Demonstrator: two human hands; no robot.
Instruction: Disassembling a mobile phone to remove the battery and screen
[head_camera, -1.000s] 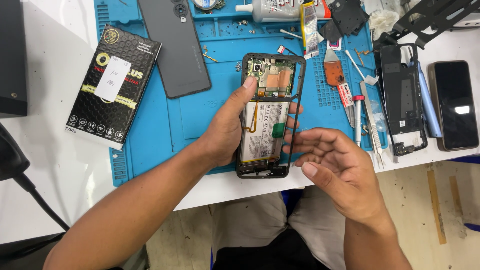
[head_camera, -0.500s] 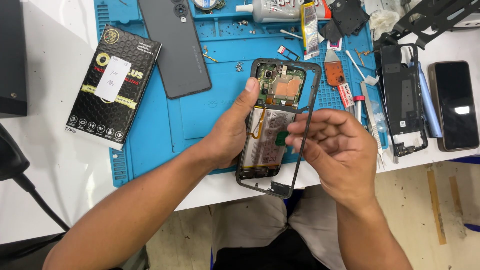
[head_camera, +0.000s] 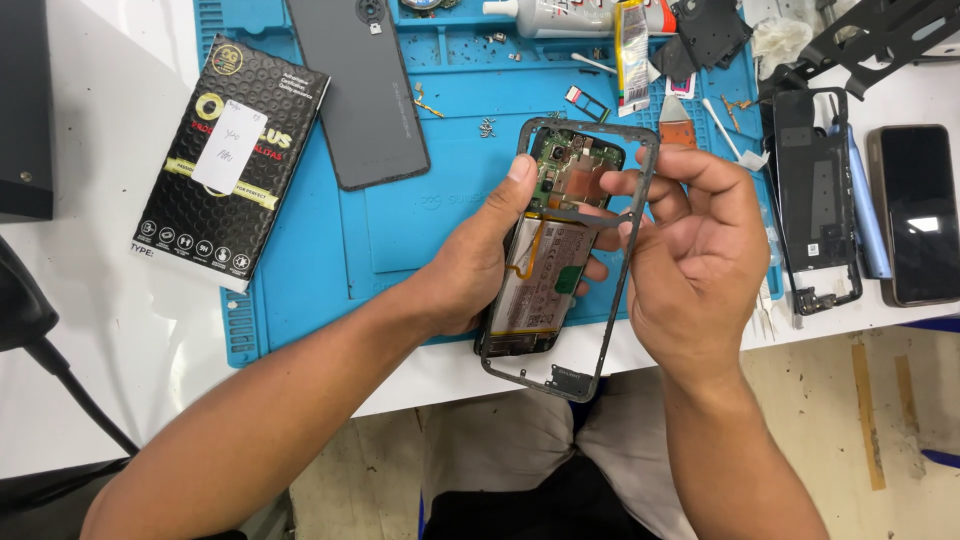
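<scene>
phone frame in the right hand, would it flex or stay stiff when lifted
The frame is a thin open outline with only narrow crossbars, so it probably flexes and twists easily. It looks light, since the right hand lifts it by fingertips. The left hand holds the opened phone beneath; its exposed parts look fragile.

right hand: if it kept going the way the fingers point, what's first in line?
The right hand points up-left. Its fingers already pinch the grey frame, so next comes the opened phone that the left hand holds. Depth is unclear.
</scene>
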